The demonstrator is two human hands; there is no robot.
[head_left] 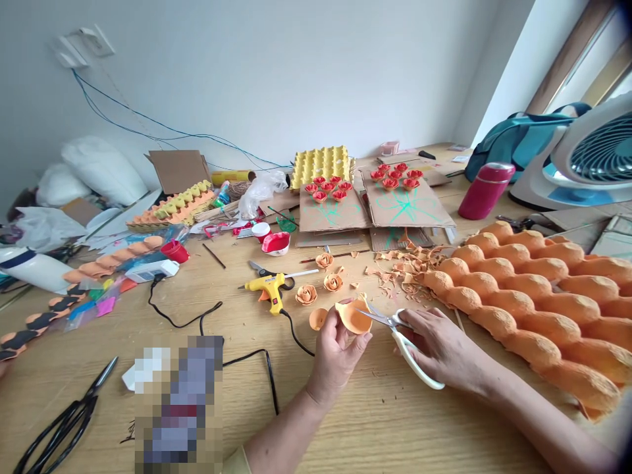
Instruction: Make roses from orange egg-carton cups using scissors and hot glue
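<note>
Between the thumb and fingers of my left hand point(340, 352) is an orange egg-carton cup point(354, 317). My right hand point(439, 342) grips white-handled scissors point(413, 361), whose blades meet the cup's right rim. Another orange cup piece point(318, 319) lies just left of my left hand. Beyond it sit orange carton roses, among them one rose point(306, 294) near the glue gun and another rose point(333, 282) to its right. A yellow hot glue gun point(268, 289) rests on the table with dark-handled scissors point(276, 273) partly under it.
A large orange egg tray point(530, 296) fills the right side, with orange scraps point(407, 266) beside it. Red flowers stand on cardboard sheets point(336, 214) behind. Black scissors point(69, 421) lie front left. A pink bottle point(486, 191) and white fan point(582, 158) stand back right. Black cords point(269, 375) cross the table.
</note>
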